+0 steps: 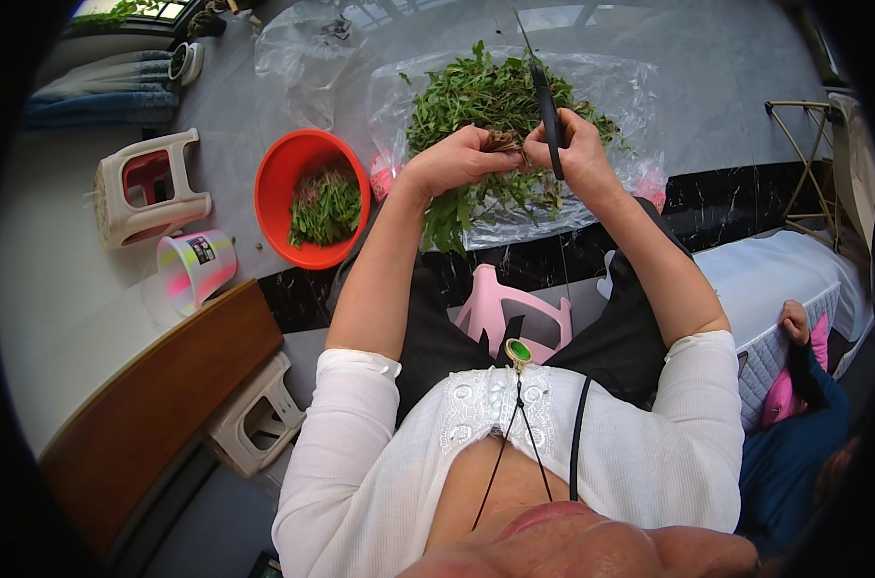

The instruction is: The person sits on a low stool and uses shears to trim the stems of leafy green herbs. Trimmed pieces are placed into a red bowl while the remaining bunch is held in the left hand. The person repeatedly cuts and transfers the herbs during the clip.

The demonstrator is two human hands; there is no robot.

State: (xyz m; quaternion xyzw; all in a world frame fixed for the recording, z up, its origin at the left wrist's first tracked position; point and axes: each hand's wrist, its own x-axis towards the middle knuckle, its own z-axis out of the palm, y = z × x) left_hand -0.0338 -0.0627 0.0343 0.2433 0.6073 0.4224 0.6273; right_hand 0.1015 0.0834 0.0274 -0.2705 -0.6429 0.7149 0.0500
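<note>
My left hand (462, 160) grips a bunch of leafy greens by its brownish root end, the leaves hanging down below the fingers. Close beside it, my right hand (571, 155) holds a black-handled knife (545, 101), its thin blade pointing away from me; the thumb and fingers meet near the roots. Under and beyond both hands lies a large heap of leafy greens (473, 94) on a clear plastic sheet (632, 87). To the left, a red plastic basin (267, 209) holds a smaller pile of greens with pinkish stems (329, 206).
A pink plastic stool (524, 296) stands between my legs. Beige stools (199, 206) and a colourful plastic bucket (220, 253) are at left, near a wooden board (184, 347). At right are a mattress (769, 282), a folding metal frame (806, 166) and another person's hand (795, 321).
</note>
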